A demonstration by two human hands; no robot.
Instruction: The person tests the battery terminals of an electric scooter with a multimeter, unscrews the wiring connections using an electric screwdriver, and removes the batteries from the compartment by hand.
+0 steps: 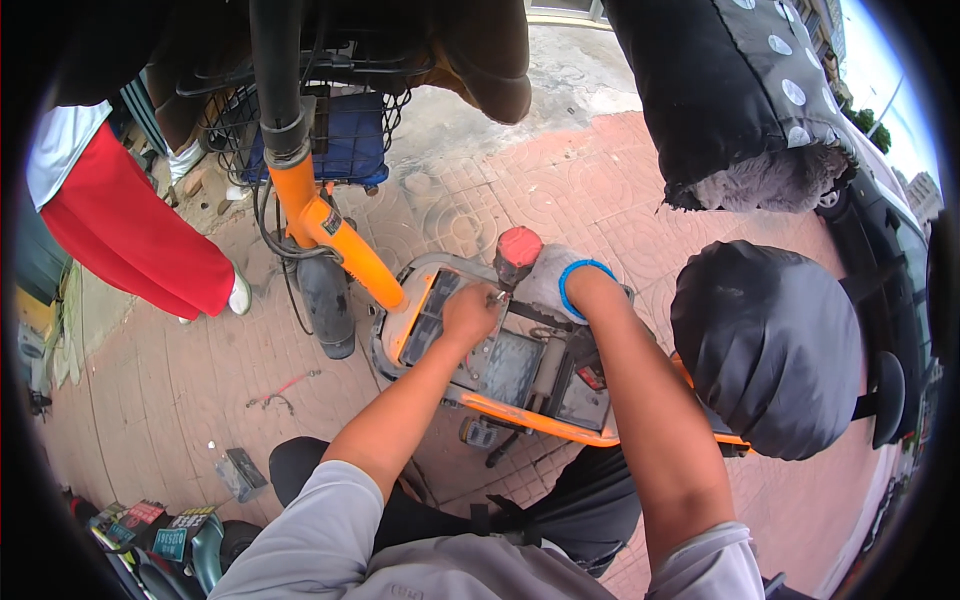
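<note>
My right hand [548,282], in a grey work glove with a blue cuff, is closed on a red and black power drill [518,250] over the open deck of an orange electric bike [365,265]. Right beside the drill's front end, my bare left hand [470,315] has its fingers closed, with a small bit of metal [499,297] showing at the fingertips. What that bit is I cannot make out. Under both hands lies the uncovered battery bay [510,365], with a dark grey block in it. The drill hides part of the deck's far side.
A black covered seat [765,350] stands at the right, with a padded handlebar muff [745,110] above. A wire basket [345,140] is at the front. A person in red trousers [140,225] stands at the left. A red-and-black cable [285,390] and a dark flat piece [240,473] lie on the paving.
</note>
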